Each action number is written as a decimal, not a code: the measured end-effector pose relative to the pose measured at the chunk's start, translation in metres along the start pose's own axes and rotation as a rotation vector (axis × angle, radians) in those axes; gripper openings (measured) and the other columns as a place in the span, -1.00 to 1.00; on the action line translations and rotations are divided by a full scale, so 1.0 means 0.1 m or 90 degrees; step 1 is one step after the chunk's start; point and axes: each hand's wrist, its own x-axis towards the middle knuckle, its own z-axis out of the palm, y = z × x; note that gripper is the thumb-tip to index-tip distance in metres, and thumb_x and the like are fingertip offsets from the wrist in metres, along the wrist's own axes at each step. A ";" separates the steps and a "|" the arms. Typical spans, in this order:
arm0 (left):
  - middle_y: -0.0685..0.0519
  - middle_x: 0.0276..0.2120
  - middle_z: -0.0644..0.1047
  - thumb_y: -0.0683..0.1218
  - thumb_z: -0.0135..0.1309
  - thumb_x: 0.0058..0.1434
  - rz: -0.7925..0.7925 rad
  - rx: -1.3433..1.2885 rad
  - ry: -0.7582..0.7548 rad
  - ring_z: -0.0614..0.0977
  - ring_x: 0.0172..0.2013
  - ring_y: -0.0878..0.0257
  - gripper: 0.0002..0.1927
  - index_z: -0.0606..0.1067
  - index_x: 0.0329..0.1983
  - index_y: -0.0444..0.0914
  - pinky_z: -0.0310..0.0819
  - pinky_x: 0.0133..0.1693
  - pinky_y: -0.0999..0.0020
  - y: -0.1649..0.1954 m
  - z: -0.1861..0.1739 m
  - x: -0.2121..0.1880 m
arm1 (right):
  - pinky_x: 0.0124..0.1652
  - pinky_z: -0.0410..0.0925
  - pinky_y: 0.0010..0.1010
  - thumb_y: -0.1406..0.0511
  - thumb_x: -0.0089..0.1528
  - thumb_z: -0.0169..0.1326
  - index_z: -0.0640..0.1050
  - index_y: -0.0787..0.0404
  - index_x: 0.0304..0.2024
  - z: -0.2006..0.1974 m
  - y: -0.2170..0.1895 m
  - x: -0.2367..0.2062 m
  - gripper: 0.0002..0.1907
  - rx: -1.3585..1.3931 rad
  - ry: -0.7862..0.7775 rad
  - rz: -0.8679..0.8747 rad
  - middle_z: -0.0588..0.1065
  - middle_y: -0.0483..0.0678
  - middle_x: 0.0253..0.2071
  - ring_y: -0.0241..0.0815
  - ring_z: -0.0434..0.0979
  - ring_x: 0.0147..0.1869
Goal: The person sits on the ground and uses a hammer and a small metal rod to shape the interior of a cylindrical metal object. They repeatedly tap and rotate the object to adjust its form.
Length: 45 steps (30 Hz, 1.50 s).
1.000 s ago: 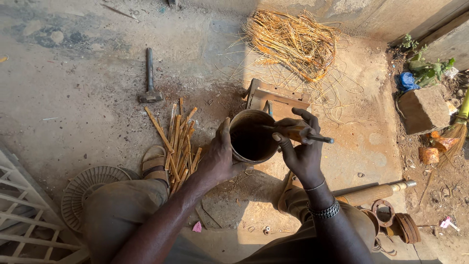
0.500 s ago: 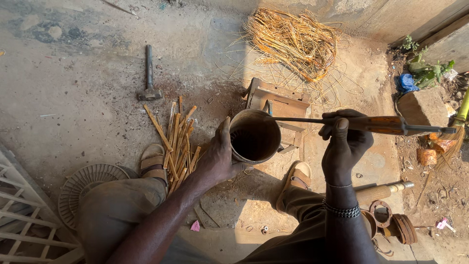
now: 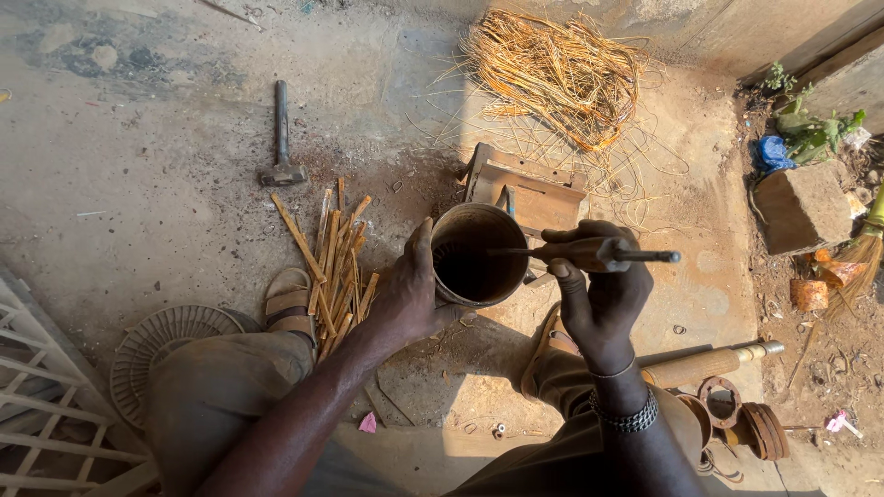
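My left hand (image 3: 405, 299) grips the rim and side of a dark round metal can (image 3: 477, 253), held open end up over the ground. My right hand (image 3: 599, 290) is closed on the wooden handle of a thin pointed tool (image 3: 589, 253) lying level, with its metal tip reaching over the can's mouth and a dark rod sticking out to the right. A small wooden stand (image 3: 525, 189) sits just behind the can.
A bundle of split cane strips (image 3: 333, 253) lies left of the can, a hammer (image 3: 280, 138) beyond it. A heap of straw fibres (image 3: 557, 69) is at the top. A metal pipe and rings (image 3: 727, 387) lie right, a white lattice (image 3: 37, 405) at lower left.
My right hand drew the tool back out to the right half a second ago, then brought it in again so its tip is over the can. The left hand kept holding the can.
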 end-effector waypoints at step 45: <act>-0.55 0.41 -0.10 0.15 0.51 -0.12 0.021 -0.039 -0.001 0.07 0.42 -0.39 0.53 -0.46 0.45 -0.40 0.08 0.37 -0.24 -0.04 0.10 0.00 | -0.34 0.48 -0.46 0.19 0.27 0.29 0.56 0.27 -0.11 -0.63 1.31 -0.12 -0.70 -0.189 0.016 0.403 0.63 -0.01 -0.29 -0.23 0.69 -0.28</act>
